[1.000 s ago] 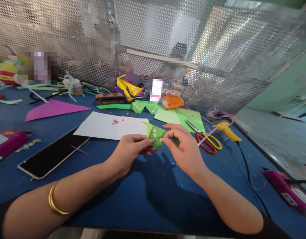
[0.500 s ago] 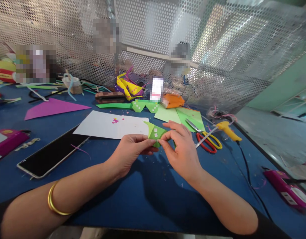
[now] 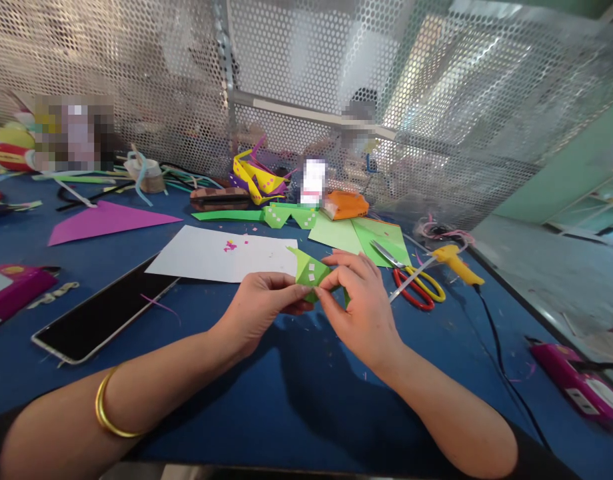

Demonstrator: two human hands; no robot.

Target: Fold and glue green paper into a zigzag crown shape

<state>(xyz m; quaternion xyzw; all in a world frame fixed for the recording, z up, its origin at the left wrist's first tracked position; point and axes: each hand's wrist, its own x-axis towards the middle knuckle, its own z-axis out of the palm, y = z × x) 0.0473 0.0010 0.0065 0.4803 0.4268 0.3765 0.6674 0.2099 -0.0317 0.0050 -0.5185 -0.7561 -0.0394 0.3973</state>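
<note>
Near the table's middle, my left hand [image 3: 264, 300] grips a green paper piece [image 3: 304, 268] between thumb and fingers. It carries small white squares and has a pointed upper left tip; it looks like paper glasses, but my hands cover much of it. The thumb and index finger of my right hand [image 3: 361, 307] are pinched together against its lower front, beside my left thumb. Whatever lies between those right fingertips is too small to make out. Just behind my left hand lies a white sheet [image 3: 206, 260] with pink paper bits [image 3: 230, 246] on it.
Green paper glasses [image 3: 289, 215] lie behind, near yellow ones [image 3: 259, 179]. Scissors [image 3: 415, 283] and a yellow glue gun [image 3: 456, 263], its cord trailing forward, lie on the right. A phone [image 3: 101, 313] and purple paper [image 3: 111, 222] lie left. Perforated metal sheeting [image 3: 296, 60] stands behind the table.
Both hands keep nearly the same place on the green paper. The right fingertips have shifted very slightly left and down against it. The camera view has tilted a little.
</note>
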